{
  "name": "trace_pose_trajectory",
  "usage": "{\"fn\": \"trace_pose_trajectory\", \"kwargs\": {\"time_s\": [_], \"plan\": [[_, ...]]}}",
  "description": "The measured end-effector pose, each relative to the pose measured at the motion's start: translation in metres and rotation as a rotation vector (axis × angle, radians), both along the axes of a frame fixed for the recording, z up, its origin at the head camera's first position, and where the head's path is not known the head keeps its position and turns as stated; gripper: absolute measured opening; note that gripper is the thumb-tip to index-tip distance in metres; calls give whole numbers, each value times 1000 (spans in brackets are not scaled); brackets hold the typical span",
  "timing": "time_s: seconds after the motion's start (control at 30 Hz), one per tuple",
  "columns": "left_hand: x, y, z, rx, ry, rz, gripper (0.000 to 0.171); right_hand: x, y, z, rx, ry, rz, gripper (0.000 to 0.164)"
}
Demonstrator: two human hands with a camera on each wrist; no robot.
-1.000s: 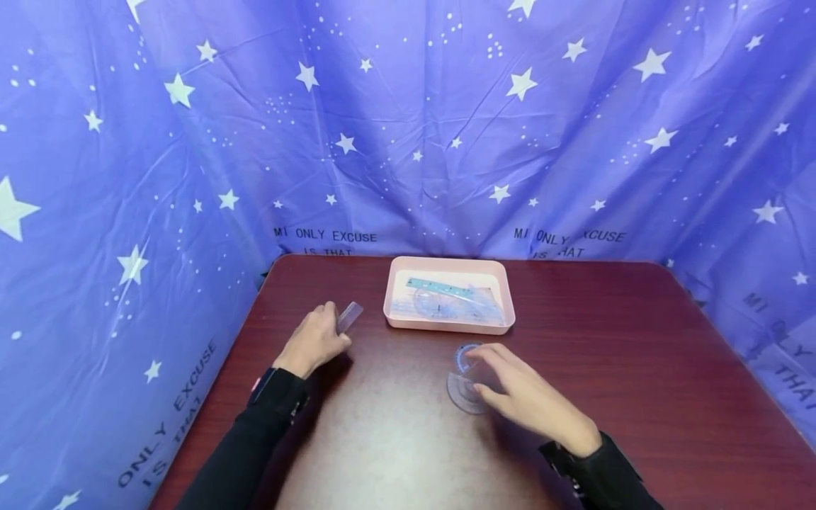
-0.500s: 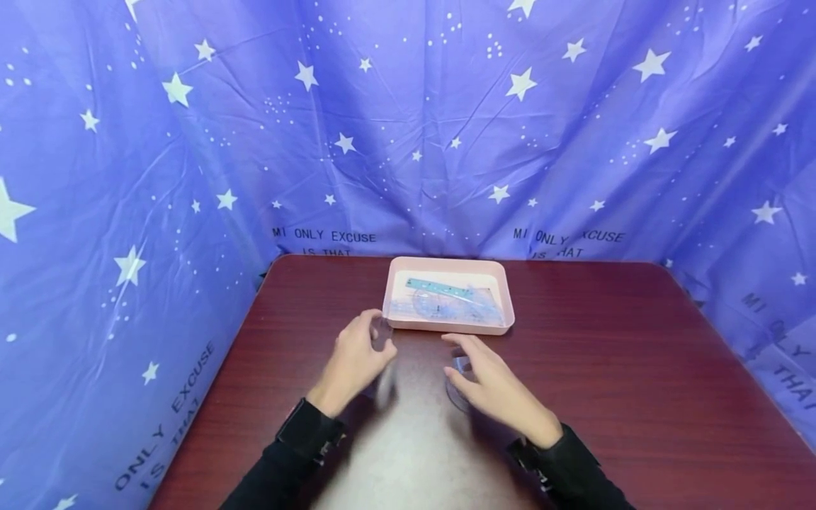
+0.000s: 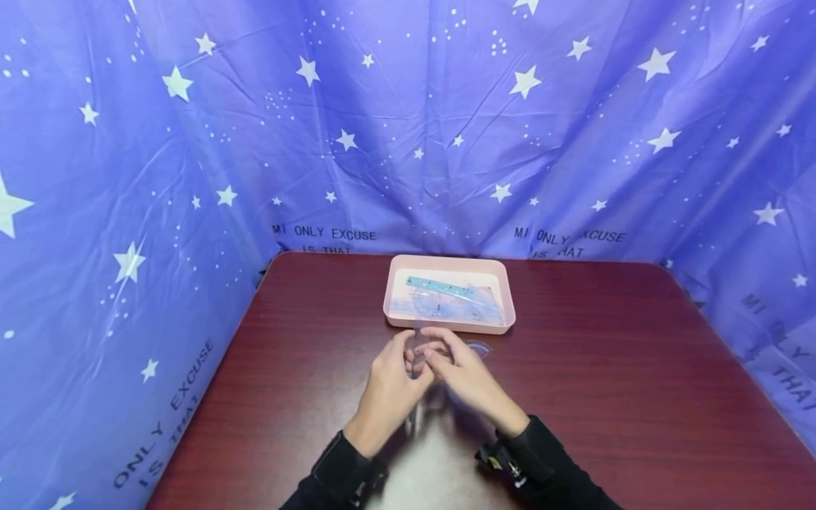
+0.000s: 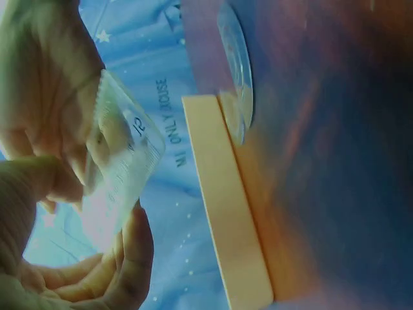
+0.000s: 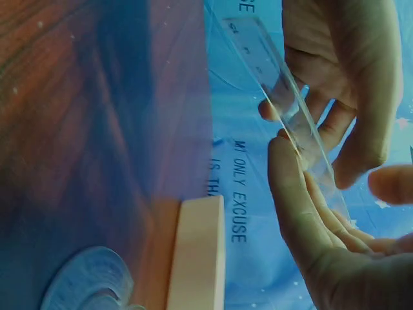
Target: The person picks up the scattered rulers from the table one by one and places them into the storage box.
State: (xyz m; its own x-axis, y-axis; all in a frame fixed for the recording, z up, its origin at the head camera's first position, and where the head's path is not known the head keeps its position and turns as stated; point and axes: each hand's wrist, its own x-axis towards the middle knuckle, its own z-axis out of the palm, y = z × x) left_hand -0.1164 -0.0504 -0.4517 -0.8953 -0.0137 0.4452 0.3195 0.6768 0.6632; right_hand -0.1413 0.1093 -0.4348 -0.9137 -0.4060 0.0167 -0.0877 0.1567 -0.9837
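Observation:
My left hand (image 3: 390, 379) pinches a clear plastic ruler (image 5: 261, 61) between thumb and fingers, tilted up above the table. Number marks show near one of its ends. Close against it is my right hand (image 3: 472, 379); its fingers lie along the ruler, while its thumb (image 5: 390, 184) stays apart. Whether the right fingertips bear on the ruler I cannot tell. Beyond the right hand a blue-marked protractor (image 3: 479, 348) lies on the table, also visible in the left wrist view. A second, clear protractor is mostly hidden beneath that hand.
A pink tray (image 3: 446, 328) stands just beyond both hands. Inside it are a light-blue ruler (image 3: 440, 286) and several overlapping clear drawing pieces (image 3: 440, 304). Under all this is a dark red wooden table (image 3: 605, 368), with a starry blue curtain (image 3: 408, 127) around its far sides.
My left hand has carried the ruler from the left of the table to the middle. My right hand has moved left from over the protractors to meet it.

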Motion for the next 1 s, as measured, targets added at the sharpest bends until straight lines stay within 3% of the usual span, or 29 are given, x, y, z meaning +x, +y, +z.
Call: {"fn": "trace_pose_trajectory", "kwargs": {"time_s": [0.3,0.6,0.83,1.0], "plan": [[8,9,-5,-24,47,22,52,-7,0,-12,-70,1,-3,44],[11,7,-4,-122,38,9,54,-13,7,-13,-20,-9,-9,40],[13,3,0,-202,-5,21,53,-25,21,-5,110,69,-26,36],[15,0,0,-260,-58,14,52,-41,35,15,325,220,7,39]]}}
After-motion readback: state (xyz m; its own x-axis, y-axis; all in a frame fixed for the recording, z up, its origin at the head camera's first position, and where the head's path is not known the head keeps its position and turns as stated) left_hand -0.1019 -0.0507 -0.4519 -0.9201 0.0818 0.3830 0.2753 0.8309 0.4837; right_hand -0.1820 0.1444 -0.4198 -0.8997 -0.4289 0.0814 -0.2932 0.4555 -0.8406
